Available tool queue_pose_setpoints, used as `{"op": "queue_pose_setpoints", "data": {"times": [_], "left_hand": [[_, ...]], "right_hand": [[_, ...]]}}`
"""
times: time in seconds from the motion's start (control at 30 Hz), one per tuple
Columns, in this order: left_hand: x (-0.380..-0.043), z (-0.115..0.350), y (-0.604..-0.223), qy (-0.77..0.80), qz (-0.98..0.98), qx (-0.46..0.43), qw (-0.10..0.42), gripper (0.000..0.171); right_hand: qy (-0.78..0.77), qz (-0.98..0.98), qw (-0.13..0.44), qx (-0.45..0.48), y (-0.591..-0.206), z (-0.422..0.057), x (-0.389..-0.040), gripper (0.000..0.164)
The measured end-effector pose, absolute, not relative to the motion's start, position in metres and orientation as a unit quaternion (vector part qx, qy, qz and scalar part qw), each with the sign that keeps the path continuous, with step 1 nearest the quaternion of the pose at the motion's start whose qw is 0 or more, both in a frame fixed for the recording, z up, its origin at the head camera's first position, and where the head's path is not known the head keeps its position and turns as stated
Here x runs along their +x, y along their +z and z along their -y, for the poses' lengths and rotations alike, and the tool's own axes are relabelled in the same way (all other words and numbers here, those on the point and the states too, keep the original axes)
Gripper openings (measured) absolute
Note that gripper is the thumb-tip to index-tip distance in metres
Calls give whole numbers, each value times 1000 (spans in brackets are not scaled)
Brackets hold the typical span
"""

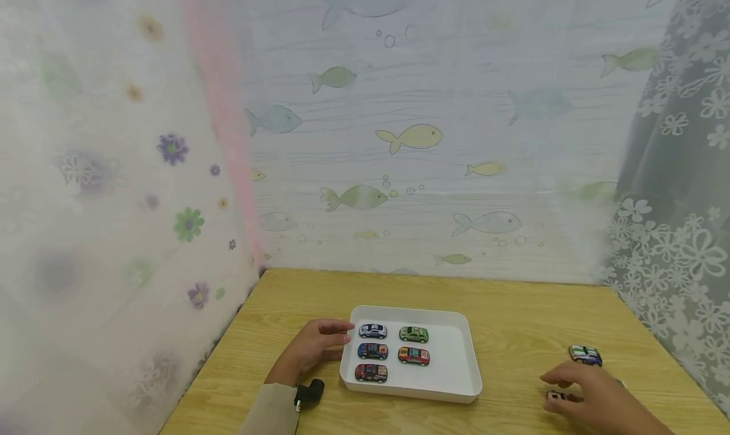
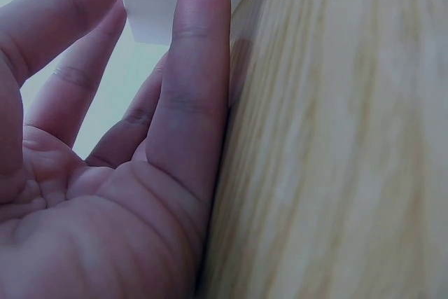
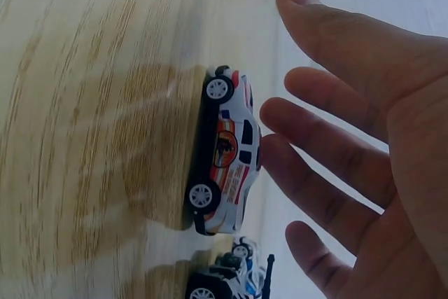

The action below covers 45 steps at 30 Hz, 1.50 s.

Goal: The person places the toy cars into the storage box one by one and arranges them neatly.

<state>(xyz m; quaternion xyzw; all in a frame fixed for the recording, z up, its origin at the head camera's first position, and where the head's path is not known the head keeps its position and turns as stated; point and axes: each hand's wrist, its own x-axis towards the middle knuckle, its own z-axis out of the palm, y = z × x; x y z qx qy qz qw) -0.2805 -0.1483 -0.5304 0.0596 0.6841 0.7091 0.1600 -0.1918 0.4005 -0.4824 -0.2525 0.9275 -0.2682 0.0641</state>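
My left hand (image 1: pixel 312 351) is at the left wall of a white tray (image 1: pixel 450 362), its fingers lightly bent and the fingertips at the rim. In the left wrist view the little-finger side (image 2: pixel 185 96) lies along the wooden table. Over on the right, my right hand (image 1: pixel 595 397) hovers with loosely spread fingers above a white toy car (image 3: pixel 231 152) with orange and red markings. Its fingertips come right up to the car's roof, while the thumb stands apart. A blue-and-white toy vehicle (image 3: pixel 241 271) stands next to that car, partly cut off by the frame.
Inside the tray, toy cars form two columns: a white one (image 1: pixel 373 331), a blue one (image 1: pixel 373 351) and a dark red one (image 1: pixel 371 373) at left, a green one (image 1: pixel 413 334) and a red-yellow one (image 1: pixel 413 356) beside them. Another toy car (image 1: pixel 585 355) stands beyond my right hand.
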Motion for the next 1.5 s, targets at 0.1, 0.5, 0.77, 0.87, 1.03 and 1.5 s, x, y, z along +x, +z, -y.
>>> {"op": "queue_pose_setpoints", "data": {"times": [0.1, 0.5, 0.77, 0.87, 1.03, 1.5], "left_hand": [[-280, 149, -530, 708, -686, 61, 159, 41], [-280, 148, -529, 708, -685, 60, 159, 43], [-282, 148, -531, 709, -685, 62, 158, 44], [-282, 149, -531, 709, -684, 60, 159, 43], [-282, 149, -531, 710, -684, 60, 160, 43], [-282, 150, -532, 711, -682, 61, 162, 43]], "right_hand": [[-274, -922, 76, -263, -483, -406, -192, 43], [-256, -921, 99, -276, -479, -411, -192, 32], [-250, -921, 109, -278, -481, -415, -196, 29], [-248, -922, 107, -279, -482, -414, -197, 30], [-236, -924, 89, -287, -484, -407, -200, 31], [-244, -927, 87, -271, -481, -389, -200, 28]]}}
